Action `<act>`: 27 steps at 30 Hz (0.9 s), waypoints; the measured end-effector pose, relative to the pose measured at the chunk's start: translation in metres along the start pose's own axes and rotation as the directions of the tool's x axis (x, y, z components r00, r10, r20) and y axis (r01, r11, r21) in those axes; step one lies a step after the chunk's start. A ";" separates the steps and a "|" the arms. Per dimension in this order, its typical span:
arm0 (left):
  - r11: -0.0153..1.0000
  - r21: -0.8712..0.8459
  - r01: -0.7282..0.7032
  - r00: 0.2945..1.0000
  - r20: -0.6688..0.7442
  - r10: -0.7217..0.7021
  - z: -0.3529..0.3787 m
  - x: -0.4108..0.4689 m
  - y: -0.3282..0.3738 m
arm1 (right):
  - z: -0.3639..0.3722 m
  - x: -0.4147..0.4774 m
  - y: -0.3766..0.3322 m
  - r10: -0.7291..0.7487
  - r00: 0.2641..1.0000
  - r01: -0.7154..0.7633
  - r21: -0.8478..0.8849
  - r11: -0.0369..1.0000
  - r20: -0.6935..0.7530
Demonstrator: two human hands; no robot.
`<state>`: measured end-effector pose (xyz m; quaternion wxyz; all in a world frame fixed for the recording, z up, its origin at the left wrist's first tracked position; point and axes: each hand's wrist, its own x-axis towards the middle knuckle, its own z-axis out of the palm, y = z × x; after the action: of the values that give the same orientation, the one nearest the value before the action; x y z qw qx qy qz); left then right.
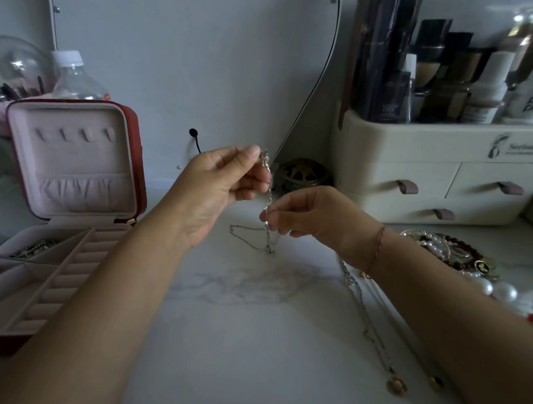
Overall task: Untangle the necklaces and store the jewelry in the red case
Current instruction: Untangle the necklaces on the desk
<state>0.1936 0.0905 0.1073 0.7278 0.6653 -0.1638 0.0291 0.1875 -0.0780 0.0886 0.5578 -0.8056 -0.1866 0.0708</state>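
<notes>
The left hand (224,181) is raised over the middle of the marble table (244,346), thumb and fingertips pinching the upper end of a thin silver chain (270,197). Just below and to the right, the right hand (316,216) pinches the same chain lower down. Its other fingers are curled under, so the exact grip is hidden. From there the chain drops to the table and lies in a loose loop. Motion blur makes its links hard to read, and I cannot tell whether a second strand is twisted into it.

The red case (140,163) stands open at the far left with its pink-lined lid upright, and its near corner is cut off by the left forearm. A dark chain (36,248) lies in one far compartment of the tray, too small to make out.

On the right, two long necklaces run towards the near edge, ending in an oval pendant (397,385) and a round pendant (435,382). Their upper lengths pass under the right forearm. Further right is a heap of pearls and dark beads (449,252), partly cut off by the picture's edge. Behind stands a cream drawer organiser (440,173) holding blurred bottles, with a brass ornament (300,174) half hidden behind the hands
</notes>
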 end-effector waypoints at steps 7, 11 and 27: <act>0.994 -0.079 0.069 0.997 -0.034 -0.072 -0.002 0.003 -0.001 | -0.010 0.002 -0.001 0.016 0.997 -0.003 0.166 0.986 -0.078; 0.974 -0.142 0.178 0.982 -0.042 -0.186 0.000 0.004 -0.002 | -0.015 0.003 -0.001 0.040 0.997 -0.018 0.307 0.952 -0.066; 0.862 -0.377 0.339 0.937 0.055 -0.344 0.007 0.002 -0.005 | -0.022 0.000 -0.002 0.042 0.998 -0.014 0.536 0.844 -0.041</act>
<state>0.1955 0.0825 0.1034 0.8376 0.5295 -0.0407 -0.1277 0.1944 -0.0963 0.0989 0.7637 -0.6225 -0.1333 0.1073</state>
